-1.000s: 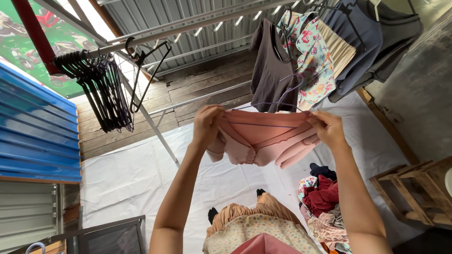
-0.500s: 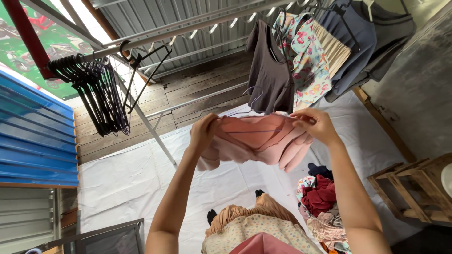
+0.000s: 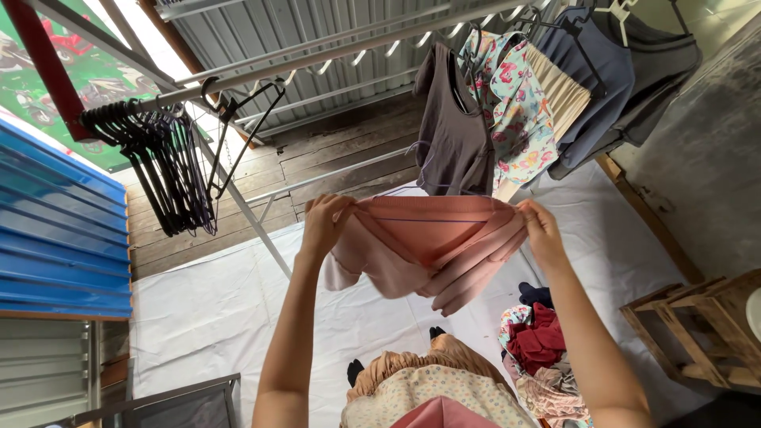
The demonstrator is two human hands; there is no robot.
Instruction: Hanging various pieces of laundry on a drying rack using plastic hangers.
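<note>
I hold a pink garment [image 3: 428, 246] stretched between both hands at chest height. My left hand [image 3: 323, 222] pinches its left top edge and my right hand [image 3: 539, 226] pinches its right top edge. A thin purple hanger [image 3: 424, 190] sits inside the garment, with its bar showing as a line across the cloth and its hook rising above the top edge. Sleeves hang loose below. Right behind it a dark grey top [image 3: 452, 127] hangs from the metal drying rail [image 3: 333, 55].
More clothes hang on the rail to the right: a floral garment [image 3: 515, 103], a beige one and blue-grey ones [image 3: 602, 71]. A bunch of black empty hangers [image 3: 166, 166] hangs at left. A pile of laundry [image 3: 543, 349] lies lower right beside a wooden crate [image 3: 697, 325].
The garment has been pulled wider and flatter between my hands, and both hands have shifted slightly lower and further apart. The view has tilted a little.
</note>
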